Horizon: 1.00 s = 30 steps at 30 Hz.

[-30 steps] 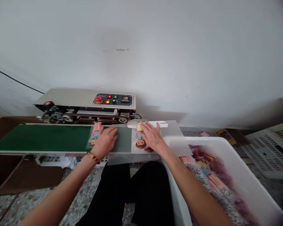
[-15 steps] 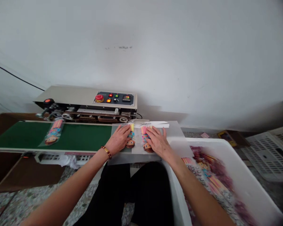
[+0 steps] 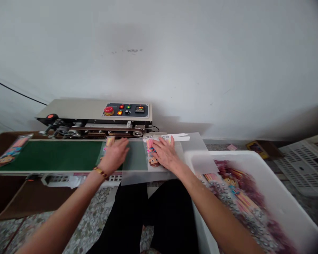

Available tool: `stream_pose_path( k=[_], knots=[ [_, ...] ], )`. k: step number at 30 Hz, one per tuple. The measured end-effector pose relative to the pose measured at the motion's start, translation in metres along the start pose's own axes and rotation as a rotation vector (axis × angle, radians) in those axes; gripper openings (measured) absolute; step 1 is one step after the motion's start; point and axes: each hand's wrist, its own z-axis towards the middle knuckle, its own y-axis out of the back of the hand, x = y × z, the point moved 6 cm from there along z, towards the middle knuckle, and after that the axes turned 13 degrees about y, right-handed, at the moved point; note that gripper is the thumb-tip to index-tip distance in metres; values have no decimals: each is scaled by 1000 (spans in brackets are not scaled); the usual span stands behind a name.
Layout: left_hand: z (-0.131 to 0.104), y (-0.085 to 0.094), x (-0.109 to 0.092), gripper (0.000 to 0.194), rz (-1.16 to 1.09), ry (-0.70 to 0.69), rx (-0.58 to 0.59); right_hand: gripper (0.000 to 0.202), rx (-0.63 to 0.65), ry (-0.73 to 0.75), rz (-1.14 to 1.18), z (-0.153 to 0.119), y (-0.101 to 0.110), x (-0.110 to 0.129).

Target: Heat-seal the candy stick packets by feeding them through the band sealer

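My left hand (image 3: 115, 156) is over a clear packet of pink and yellow sticks (image 3: 109, 141) on the green conveyor belt (image 3: 66, 153), covering most of it. Its fingers stretch to the right, and the thumb side is partly hidden. My right hand (image 3: 164, 152) lies with fingers spread on a second packet with a cartoon face (image 3: 151, 155). That packet rests on a translucent plastic sheet (image 3: 134, 176) at the belt's right end. At the far left of the belt lies another packet (image 3: 14, 150), tilted. Behind the belt stands a band sealing machine (image 3: 79, 107) with lit buttons.
A white foam box (image 3: 257, 158) at the right holds many packets (image 3: 238, 194). Beyond it are a white plastic crate (image 3: 304, 173) and a small box (image 3: 262, 150). A cardboard box (image 3: 39, 197) sits below the belt's left end. The wall (image 3: 201, 70) rises behind.
My left hand has moved left onto the belt along with one packet. My right hand and its packet have shifted slightly left. The farther packet has travelled to the belt's left end.
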Motion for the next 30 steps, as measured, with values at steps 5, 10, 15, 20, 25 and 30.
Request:
stream_pose_path(
  k=[5, 10, 15, 20, 25, 30],
  knots=[
    [4, -38, -81, 48, -108, -92, 49, 41, -5, -34, -57, -14, 2, -4],
    [8, -39, -71, 46, -106, -159, 104, 44, -1, -68, -132, -44, 5, -23],
    [6, -20, -16, 49, -121, -153, 134, 44, -2, -42, -101, -41, 0, -22],
    [-3, -4, 45, 48, -53, -41, 116, 38, -22, 11, -64, -16, -5, -6],
    [-4, -6, 0, 39, -45, 31, -46, 37, -33, -30, -35, 0, -10, 7],
    [4, -38, -91, 43, -129, -110, 54, 42, -47, -90, -96, -23, -1, -7]
  ],
)
